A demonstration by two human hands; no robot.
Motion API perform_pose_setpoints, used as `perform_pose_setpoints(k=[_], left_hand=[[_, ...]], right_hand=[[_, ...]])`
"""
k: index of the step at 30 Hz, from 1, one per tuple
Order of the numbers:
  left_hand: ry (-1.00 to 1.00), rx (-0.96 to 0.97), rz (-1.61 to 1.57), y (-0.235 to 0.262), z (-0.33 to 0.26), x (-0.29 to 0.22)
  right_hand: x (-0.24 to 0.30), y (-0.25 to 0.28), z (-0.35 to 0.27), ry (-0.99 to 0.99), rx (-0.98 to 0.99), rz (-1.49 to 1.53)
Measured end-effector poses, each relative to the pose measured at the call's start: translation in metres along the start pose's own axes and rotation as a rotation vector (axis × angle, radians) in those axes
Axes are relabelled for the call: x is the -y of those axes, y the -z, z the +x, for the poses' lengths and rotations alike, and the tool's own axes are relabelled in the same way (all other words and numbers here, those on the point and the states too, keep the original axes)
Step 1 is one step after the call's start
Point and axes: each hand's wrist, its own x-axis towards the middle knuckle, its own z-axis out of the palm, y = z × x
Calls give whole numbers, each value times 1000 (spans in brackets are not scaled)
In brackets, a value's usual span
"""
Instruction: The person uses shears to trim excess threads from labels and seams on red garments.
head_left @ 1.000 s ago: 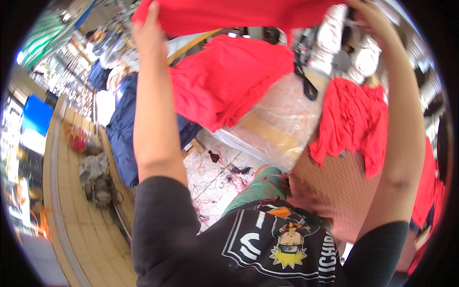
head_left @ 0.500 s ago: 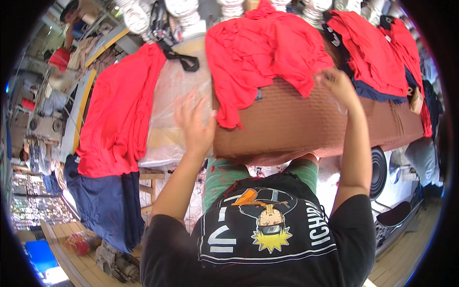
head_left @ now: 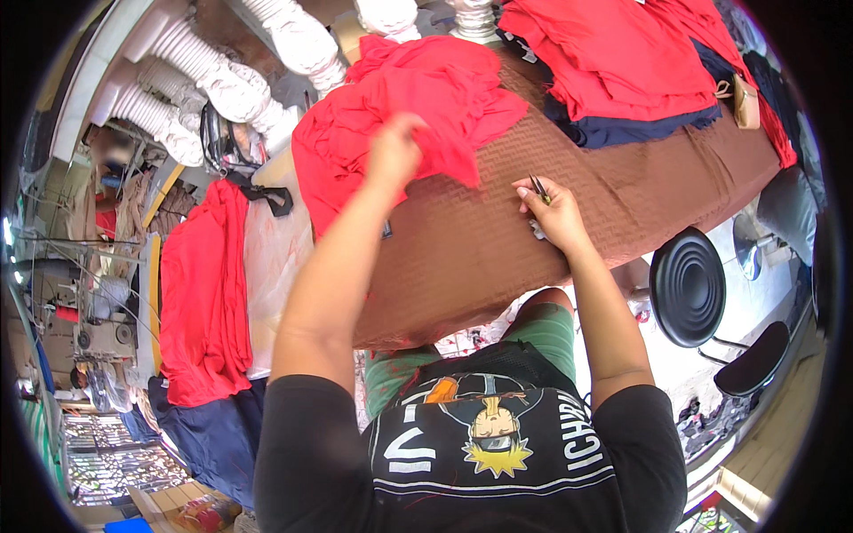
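A crumpled red garment [head_left: 355,111] lies on the brown-covered table [head_left: 444,258] in front of me. My left hand [head_left: 394,155] is over its middle, blurred by motion. The fingers look bent, but whether they grip the fabric I cannot make out. To the right, above the brown cover, my right hand [head_left: 555,216] is closed around small dark thread snips [head_left: 539,188], their pointed tip sticking out past the fingers. A small pale scrap [head_left: 537,230] shows just beneath that hand.
Red and navy garments [head_left: 622,71] are stacked at the far right. More red cloth [head_left: 204,302] hangs at the left, beside clear plastic sheeting [head_left: 274,253]. White mannequin-like forms [head_left: 293,40] line the back. A black round stool [head_left: 689,286] stands right of the table.
My view has turned, shifting the scene. My left hand has gone from beside the red garment to over it. My right hand has drawn back from its right corner, and the snips now show.
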Motion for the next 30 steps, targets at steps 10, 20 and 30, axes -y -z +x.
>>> perform_pose_setpoints(k=[10,20,30], left_hand=[[-100,-5,-324,155,-18,-157],[311,646,-59,113,-156,-77],[11,-507,-49,322,21,-55]], right_hand=[[10,10,-3,-49,-23,171],[20,-1,2,-190,10,-118],[109,-96,91,8,177,-376]])
